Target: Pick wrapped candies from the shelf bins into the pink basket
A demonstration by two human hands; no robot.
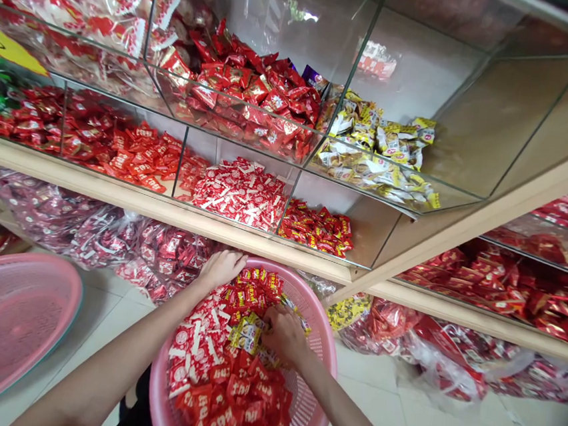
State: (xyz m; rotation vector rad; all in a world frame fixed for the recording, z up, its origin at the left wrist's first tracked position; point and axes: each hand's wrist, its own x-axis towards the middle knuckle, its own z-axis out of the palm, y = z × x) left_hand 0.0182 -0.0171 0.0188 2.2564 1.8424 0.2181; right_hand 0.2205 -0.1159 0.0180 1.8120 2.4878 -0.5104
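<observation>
A pink plastic basket (326, 324) sits below the shelf, holding wrapped candies in separate heaps. My left hand (221, 270) is closed over its far left rim, the fingertips partly hidden. Inside the basket, my right hand (285, 337) is curled among yellow-wrapped candies (247, 333), fingers closed against them; how many it grips is hidden. Red-and-white candies (199, 339) fill the left side. Nearest me lie bright red packets (235, 402), and red-and-yellow candies (257, 284) are heaped at the far end.
Glass-fronted shelf bins rise ahead, with red candies (264, 100), yellow-and-white candies (380, 148) and red-and-white candies (240, 192). A wooden shelf edge (304, 258) runs just beyond the basket. Another pink basket (17, 321) stands at left. Bagged candies (96, 228) lie on the floor beneath.
</observation>
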